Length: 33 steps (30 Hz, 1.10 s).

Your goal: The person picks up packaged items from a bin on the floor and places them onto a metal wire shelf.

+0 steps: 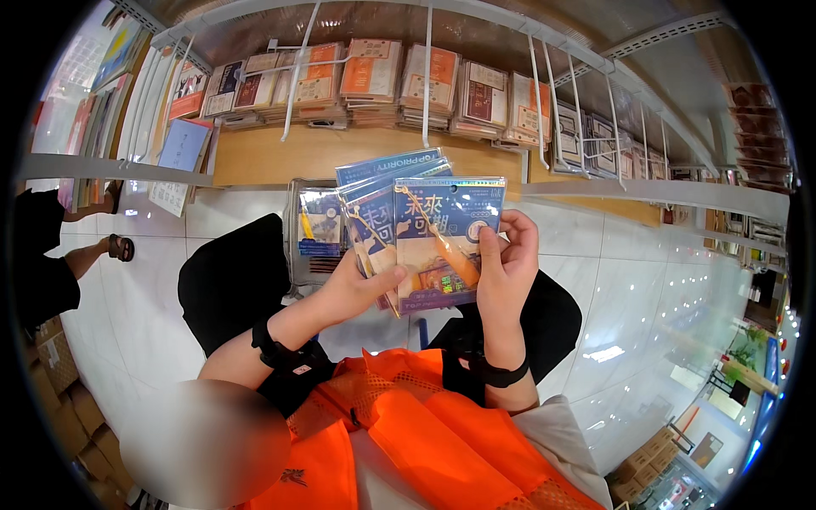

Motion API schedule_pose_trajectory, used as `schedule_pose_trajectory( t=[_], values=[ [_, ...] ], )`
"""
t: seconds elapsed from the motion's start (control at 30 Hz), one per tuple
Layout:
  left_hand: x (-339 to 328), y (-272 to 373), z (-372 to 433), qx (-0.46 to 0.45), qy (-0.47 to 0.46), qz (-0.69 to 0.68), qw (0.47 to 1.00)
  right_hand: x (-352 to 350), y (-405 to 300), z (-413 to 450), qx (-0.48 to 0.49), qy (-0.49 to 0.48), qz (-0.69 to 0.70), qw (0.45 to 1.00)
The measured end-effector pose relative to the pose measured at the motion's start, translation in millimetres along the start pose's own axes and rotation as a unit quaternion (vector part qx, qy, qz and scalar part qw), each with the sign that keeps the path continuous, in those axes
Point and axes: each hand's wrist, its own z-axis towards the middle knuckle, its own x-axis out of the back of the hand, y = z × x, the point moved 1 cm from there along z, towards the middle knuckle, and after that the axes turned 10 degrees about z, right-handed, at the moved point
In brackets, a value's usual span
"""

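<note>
Several flat blue packs in clear plastic sleeves are fanned out in front of me. My left hand (357,284) grips their lower left edges, thumb on top. The front pack (440,255) faces up, printed with writing and bearing an orange tassel (459,255) on a cord. My right hand (507,255) pinches this pack's right edge between thumb and fingers. More packs (389,171) stick out behind it at the top left. Below and left of them, a clear plastic bin (294,236) holds similar blue packs (319,220), one with a yellow strip.
A wooden shelf (274,153) carries stacks of sleeved orange and cream packs (371,70). White metal hooks (426,83) jut down over it. Books (185,143) stand at the left. Another person's sandalled foot (121,247) is on the tiled floor; cardboard boxes (83,408) lie lower left.
</note>
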Motion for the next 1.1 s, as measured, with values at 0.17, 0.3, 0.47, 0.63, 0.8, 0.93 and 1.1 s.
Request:
schedule_pose_trajectory(
  t=[0.17,0.3,0.47,0.63,0.8,0.93,1.1],
  values=[
    [5,-5,1,-0.005,0.004,-0.025,1.000,1,0,2,-0.026,-0.105,-0.045,0.993],
    [8,-26,7,-0.014,0.018,-0.120,0.992,-1,-12,3,-0.005,-0.209,-0.078,0.975],
    [9,-19,6,0.006,-0.045,-0.278,0.960,8,-7,0,-0.018,-0.246,-0.054,0.968],
    [14,-15,10,0.057,-0.018,-0.265,0.962,2,-6,1,0.075,-0.319,-0.029,0.944],
    [9,1,7,0.015,-0.025,-0.245,0.969,2,-4,-5,0.043,-0.254,-0.114,0.959],
    [12,-1,7,-0.016,-0.038,-0.219,0.975,3,-7,-5,0.040,-0.264,-0.123,0.956],
    [21,-19,10,-0.168,-0.058,-0.043,0.983,1,-10,-5,0.034,-0.254,-0.160,0.953]
  ],
)
